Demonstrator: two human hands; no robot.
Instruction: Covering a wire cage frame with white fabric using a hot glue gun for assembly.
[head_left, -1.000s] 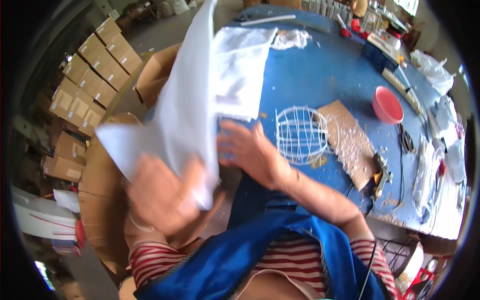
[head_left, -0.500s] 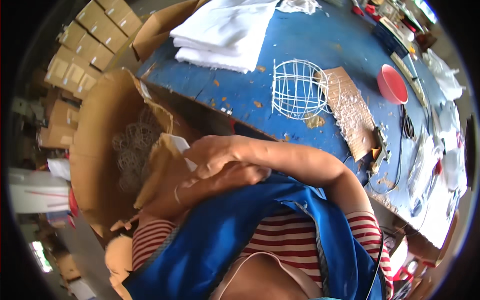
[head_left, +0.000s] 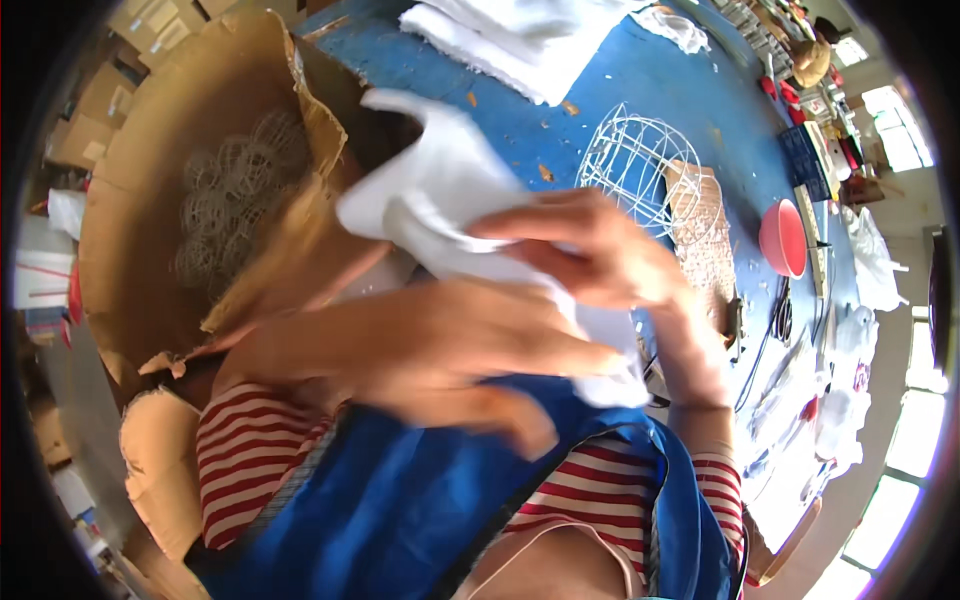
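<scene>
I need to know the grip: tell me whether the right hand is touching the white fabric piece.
Touching. The head view shows the right hand with fingers laid over the white fabric piece, pinching it with no gap; the left hand is blurred beneath it.

Wire cage (head_left: 636,165), red bowl (head_left: 783,238), cardboard box (head_left: 175,150).

Large open brown cardboard box (head_left: 150,200) at left of blue table, flaps torn, holding tangled wire pieces. Stacked closed brown cardboard cartons (head_left: 110,90) beyond, upper left. Small white carton with red edge (head_left: 40,280) at far left.
</scene>
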